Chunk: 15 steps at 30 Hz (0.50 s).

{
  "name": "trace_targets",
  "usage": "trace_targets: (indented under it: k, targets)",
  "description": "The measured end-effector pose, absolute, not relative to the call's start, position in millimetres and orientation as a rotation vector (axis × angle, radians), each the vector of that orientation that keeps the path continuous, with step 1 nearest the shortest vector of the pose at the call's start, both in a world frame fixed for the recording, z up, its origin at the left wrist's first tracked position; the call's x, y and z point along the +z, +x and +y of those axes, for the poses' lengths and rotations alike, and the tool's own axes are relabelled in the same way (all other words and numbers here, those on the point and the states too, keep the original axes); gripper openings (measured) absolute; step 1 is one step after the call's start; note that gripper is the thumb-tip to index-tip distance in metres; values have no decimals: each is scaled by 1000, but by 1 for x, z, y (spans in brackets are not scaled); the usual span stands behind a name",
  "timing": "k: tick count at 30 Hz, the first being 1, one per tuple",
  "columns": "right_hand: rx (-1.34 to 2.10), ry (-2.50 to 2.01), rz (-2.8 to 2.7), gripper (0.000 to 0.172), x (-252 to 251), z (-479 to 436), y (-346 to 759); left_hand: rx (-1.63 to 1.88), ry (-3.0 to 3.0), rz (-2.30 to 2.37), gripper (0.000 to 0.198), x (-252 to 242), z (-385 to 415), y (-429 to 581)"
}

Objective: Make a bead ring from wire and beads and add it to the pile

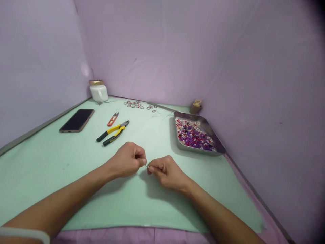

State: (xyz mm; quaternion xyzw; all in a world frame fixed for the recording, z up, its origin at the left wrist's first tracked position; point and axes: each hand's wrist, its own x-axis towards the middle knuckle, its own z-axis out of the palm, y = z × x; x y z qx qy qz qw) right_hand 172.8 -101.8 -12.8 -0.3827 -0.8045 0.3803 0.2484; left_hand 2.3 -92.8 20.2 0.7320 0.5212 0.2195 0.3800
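Over the middle of the mat, my left hand (129, 160) is closed in a pinch, thumb against forefinger. Facing it, my right hand (166, 171) also pinches, its fingertips almost meeting those of the left. A short, thin wire (146, 166) shows in the narrow gap between them, gripped from both sides. At the right fingertips a tiny pale bit shows, too small to make out. Beyond the left hand lie pliers (118, 127) with yellow and black handles and orange thread snips (113, 119). To the right rests a metal tray (200, 151) of loose purple, red and white beads (191, 135).
Small beaded rings (134, 104) lie at the back of the green mat (83, 189), with thin wires (162, 114) beside them. A phone (77, 120) lies at left, near a white jar (99, 93). A small brown pot (195, 107) stands behind the tray. Lilac cloth walls enclose the table.
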Motion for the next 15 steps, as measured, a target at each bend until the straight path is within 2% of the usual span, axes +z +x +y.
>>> trace_targets:
  k: [7, 12, 15]
  targets:
    - [1486, -972, -1912, 24, -10, -100, 173, 558, 1711, 1231, 14, 18, -86, 0]
    - [1489, -1134, -1738, 23, -12, -96, 169, 894, 2074, 1217, 17, 19, -88, 0]
    - [1395, -1181, -1791, 22, -15, -97, 167, 922, 2235, 1234, 16, 14, -92, 5]
